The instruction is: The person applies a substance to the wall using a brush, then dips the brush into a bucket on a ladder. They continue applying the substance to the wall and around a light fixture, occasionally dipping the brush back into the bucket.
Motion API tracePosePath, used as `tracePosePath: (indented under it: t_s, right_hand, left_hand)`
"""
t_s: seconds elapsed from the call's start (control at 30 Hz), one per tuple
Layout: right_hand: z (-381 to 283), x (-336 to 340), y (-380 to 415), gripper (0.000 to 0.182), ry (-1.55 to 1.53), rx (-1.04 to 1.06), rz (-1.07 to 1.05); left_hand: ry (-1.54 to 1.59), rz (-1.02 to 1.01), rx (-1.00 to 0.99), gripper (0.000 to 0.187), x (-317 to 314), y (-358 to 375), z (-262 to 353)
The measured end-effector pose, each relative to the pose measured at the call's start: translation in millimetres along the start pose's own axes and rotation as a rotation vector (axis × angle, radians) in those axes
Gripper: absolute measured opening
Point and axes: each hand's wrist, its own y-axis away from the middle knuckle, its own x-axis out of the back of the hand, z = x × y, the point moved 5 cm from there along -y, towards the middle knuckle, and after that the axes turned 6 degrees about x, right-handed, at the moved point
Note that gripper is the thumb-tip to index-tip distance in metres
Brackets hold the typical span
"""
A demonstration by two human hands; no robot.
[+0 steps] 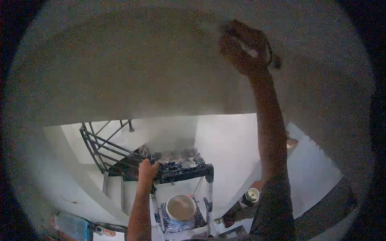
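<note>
My right hand (pixel 246 47) is raised high against the dim, plain wall surface (pixel 152 72). Its fingers are curled in, and a pale patch shows among them, but shadow and blur hide what it is. A dark band with a dangling end circles that wrist. Lower down, my left hand (pixel 148 169) grips the left side of a paint-spattered stepladder's top (pixel 185 175). Below the top, on a spattered step, stands a round white bucket (pixel 181 207) with greyish-beige contents.
A dark metal stair railing (pixel 108 144) runs behind the ladder on the left. An open container (pixel 252 195) with pale contents stands at the lower right. Blue wrapped material (pixel 72 225) lies at the lower left. A white wall (pixel 227 148) rises behind the ladder.
</note>
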Motion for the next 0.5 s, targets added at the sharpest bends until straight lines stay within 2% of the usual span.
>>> tracePosePath:
  t_s: [0.07, 0.13, 0.17, 0.23, 0.27, 0.33, 0.37, 0.43, 0.47, 0.5]
  right_hand:
    - [5, 5, 8, 0.019, -0.026, -0.008, 0.034]
    - [0, 9, 12, 0.023, 0.412, 0.183, 0.119]
    - [4, 8, 20, 0.023, 0.415, 0.183, 0.119]
    - [16, 0, 37, 0.023, 0.427, 0.102, -0.056]
    - [18, 4, 42, 0.023, 0.427, 0.108, -0.053]
    - [34, 12, 56, 0.020, 0.119, -0.200, -0.129]
    - [28, 13, 54, 0.020, 0.120, -0.201, -0.131]
    - [25, 18, 47, 0.019, -0.253, -0.537, 0.011]
    - [16, 15, 39, 0.019, -0.255, -0.538, 0.009]
    - [3, 13, 30, 0.018, -0.175, -0.419, 0.064]
  left_hand:
    - [0.022, -0.038, 0.032, 0.047, -5, -3, -4]
    - [-0.031, -0.037, 0.060, 0.047, 1, -2, 2]
    - [-0.088, -0.044, 0.092, 0.046, 3, 1, 4]
    - [-0.047, -0.033, 0.085, 0.046, 3, 6, 3]
    - [-0.002, -0.018, 0.079, 0.046, 5, 6, 3]
    - [-0.024, -0.024, 0.080, 0.046, 7, 3, 5]
    - [-0.050, -0.037, 0.081, 0.045, 6, 4, 5]
    - [-0.028, -0.044, 0.053, 0.044, 3, 2, 2]
    - [-0.008, -0.049, 0.026, 0.044, 2, 2, 1]
    - [-0.010, -0.051, 0.030, 0.044, 3, 5, 3]
